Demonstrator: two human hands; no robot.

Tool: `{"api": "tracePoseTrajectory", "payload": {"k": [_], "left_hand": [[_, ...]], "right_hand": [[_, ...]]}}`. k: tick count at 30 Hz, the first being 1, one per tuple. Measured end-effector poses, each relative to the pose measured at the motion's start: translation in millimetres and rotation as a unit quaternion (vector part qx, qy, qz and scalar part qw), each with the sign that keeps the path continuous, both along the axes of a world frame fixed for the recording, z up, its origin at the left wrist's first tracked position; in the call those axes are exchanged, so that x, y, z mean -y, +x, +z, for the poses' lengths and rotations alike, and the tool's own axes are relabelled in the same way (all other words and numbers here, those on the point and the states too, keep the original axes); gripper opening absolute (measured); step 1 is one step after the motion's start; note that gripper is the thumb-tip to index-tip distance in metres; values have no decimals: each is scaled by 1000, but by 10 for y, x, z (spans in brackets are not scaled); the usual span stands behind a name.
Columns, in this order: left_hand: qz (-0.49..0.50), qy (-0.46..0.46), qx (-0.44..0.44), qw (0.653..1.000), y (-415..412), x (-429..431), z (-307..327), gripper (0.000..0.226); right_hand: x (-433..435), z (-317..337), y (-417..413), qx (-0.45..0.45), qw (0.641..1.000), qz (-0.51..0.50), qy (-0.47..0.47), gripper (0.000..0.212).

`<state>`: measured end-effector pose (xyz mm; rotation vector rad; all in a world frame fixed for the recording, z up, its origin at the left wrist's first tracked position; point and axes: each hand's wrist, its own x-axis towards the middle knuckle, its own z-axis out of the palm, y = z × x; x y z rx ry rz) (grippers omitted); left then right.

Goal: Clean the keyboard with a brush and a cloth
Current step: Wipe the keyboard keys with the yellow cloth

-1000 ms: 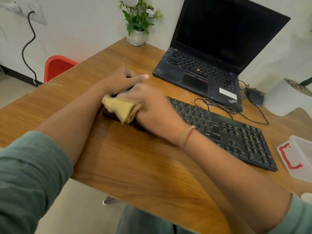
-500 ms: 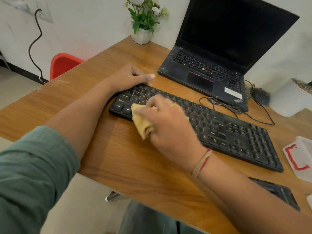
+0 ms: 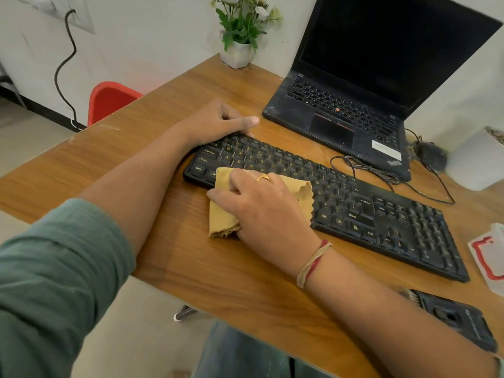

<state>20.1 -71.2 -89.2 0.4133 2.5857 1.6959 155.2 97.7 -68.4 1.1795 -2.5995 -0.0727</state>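
A black keyboard (image 3: 354, 203) lies slantwise on the wooden desk (image 3: 231, 274). My left hand (image 3: 218, 124) grips the keyboard's far left corner, thumb stretched along its back edge. My right hand (image 3: 261, 205) holds a yellow cloth (image 3: 222, 214) and presses it onto the keys near the keyboard's front left edge. The cloth hangs over that edge onto the desk. No brush is visible.
An open black laptop (image 3: 354, 110) stands behind the keyboard, with tangled cables (image 3: 381, 173) to its right. A potted plant (image 3: 240, 36) stands at the desk's far corner. A white box with red handle (image 3: 488, 255) and a black device (image 3: 458, 320) lie at the right. A red chair (image 3: 109, 100) stands left.
My right hand has wiped the cloth from the keyboard's left end rightward along the front rows, and the cloth now lies more spread out. My left hand stays on the far left corner.
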Motion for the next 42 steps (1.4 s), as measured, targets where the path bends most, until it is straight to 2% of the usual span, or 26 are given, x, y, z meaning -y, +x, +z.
{"api": "tracePoseTrajectory", "payload": {"k": [2,5,10,13,17,20,25,32,38,42], "left_hand": [[-2,2,0,1000,-8,-3,-5,38],[-4,6,-16,1000,-16,-2,-14,42],[-6,3,-9,1000,-17,5,-11,36],[-5,4,-11,1000,-17,-5,-2,34],[-4,0,-10,1000,-34,3,-14,31],[-1,-10,-20,1000,-43,-2,-24,33],[-2,-8,-9,1000,-52,3,-23,30],[-6,-9,-20,1000,-72,-7,-44,30],[-6,-9,-20,1000,-48,12,-39,40],[2,-11,-15,1000,-44,3,-22,36]], "right_hand": [[34,11,-7,6,1000,5,-16,37],[4,17,-23,2,996,-5,-90,48],[-36,-13,-47,10,995,-40,-91,40],[-37,17,-42,20,993,-4,-115,31],[-56,-12,9,-14,996,53,-67,31],[-31,-12,-8,8,997,58,-48,39],[-27,4,15,-25,999,38,-17,46],[66,28,14,-40,998,36,-11,41],[223,15,19,-39,998,28,-32,38],[7,43,49,-51,998,32,-25,44]]}}
